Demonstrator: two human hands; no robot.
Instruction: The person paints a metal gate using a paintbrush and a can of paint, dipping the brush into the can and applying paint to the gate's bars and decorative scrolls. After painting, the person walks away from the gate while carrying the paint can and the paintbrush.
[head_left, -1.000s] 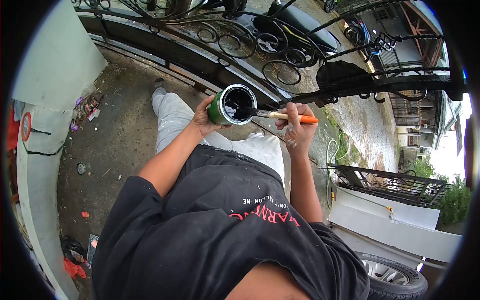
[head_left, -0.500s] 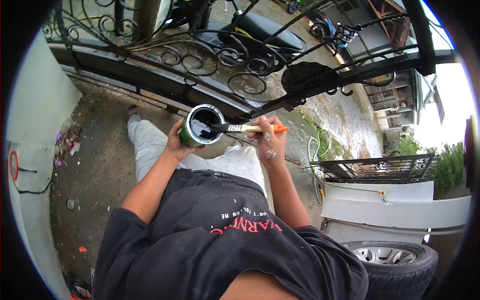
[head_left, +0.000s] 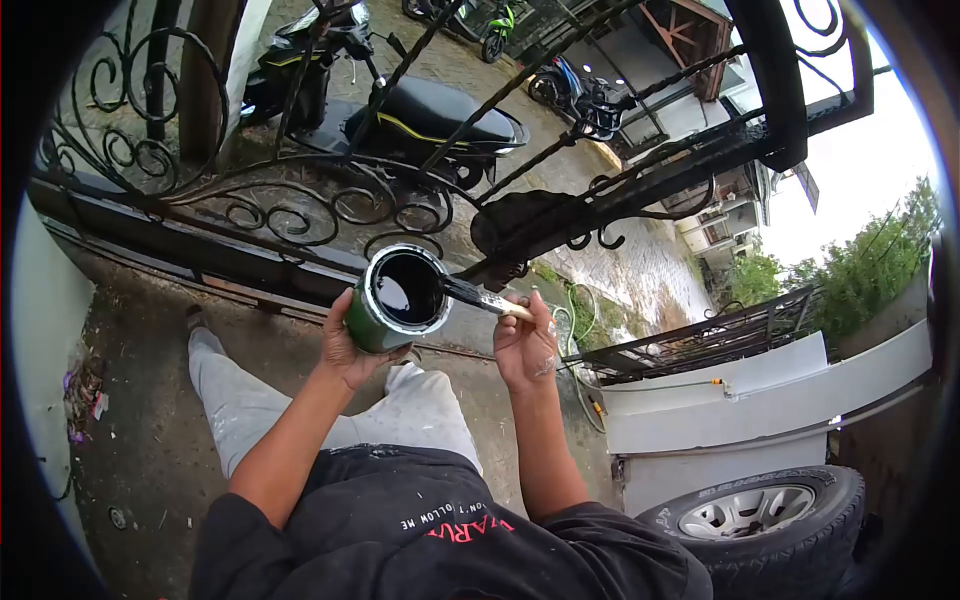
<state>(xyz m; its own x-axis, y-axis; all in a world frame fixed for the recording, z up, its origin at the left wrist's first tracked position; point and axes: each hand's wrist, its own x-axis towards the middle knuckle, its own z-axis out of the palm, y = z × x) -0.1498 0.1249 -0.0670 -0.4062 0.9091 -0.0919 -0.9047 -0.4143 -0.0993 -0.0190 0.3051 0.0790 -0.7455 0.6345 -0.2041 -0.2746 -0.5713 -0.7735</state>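
Observation:
My left hand [head_left: 345, 348] is wrapped around a green paint can [head_left: 366, 327], which is tilted so that its open mouth faces me. Glossy black paint [head_left: 393, 293] lies inside, and pale smears mark the rim. Pinched in the fingers of my right hand [head_left: 527, 352] is a paintbrush [head_left: 489, 300] with a light handle. Its black-coated bristles rest right at the can's right rim. Grey paint spots show on the right hand near the wrist. Just beyond the can stands a black wrought-iron gate [head_left: 535, 222] with scrolls and twisted bars.
Behind the gate a motorcycle [head_left: 440, 108] is parked, with another motorcycle [head_left: 580, 100] farther off. A wheel with a tire [head_left: 820, 515] lies at the lower right beside white panels [head_left: 700, 410]. A green hose [head_left: 582, 335] runs along the ground. A pale wall [head_left: 45, 330] is at left.
My view has turned, showing more of the gate and motorcycles. The brush now slants down from the can's rim toward my right hand, and its orange handle end is no longer visible.

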